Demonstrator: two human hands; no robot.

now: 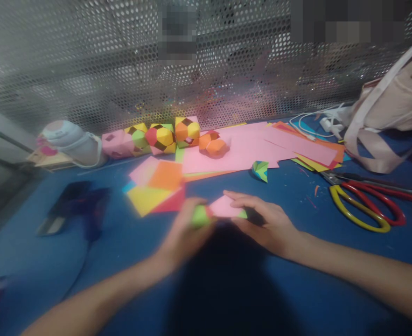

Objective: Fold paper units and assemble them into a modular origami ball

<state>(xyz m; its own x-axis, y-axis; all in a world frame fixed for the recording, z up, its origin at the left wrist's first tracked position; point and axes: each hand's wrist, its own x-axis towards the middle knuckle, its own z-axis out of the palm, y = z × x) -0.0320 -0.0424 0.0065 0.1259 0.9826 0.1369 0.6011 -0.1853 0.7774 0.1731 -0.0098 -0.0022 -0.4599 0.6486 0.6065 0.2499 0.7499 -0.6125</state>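
Note:
Between my two hands is a small folded paper piece (223, 206) in pink and green with a bit of red. My left hand (188, 228) is closed around its green end, slightly blurred. The fingers of my right hand (261, 219) pinch its pink and green right side. Just beyond my hands, several small paper sheets (167, 175) in pink, orange, yellow and red lie overlapped. A small green and blue folded paper unit (261, 171) stands on the blue table (122, 261) beyond my right hand.
Several folded paper balls (162, 138) line the back beside a white bottle (73, 142). Large pink sheets (233, 144) lie behind my hands. Yellow and red-handled scissors (361, 210), a white cable (303, 122) and a bag (391, 102) sit right; a dark device (95, 205) lies left.

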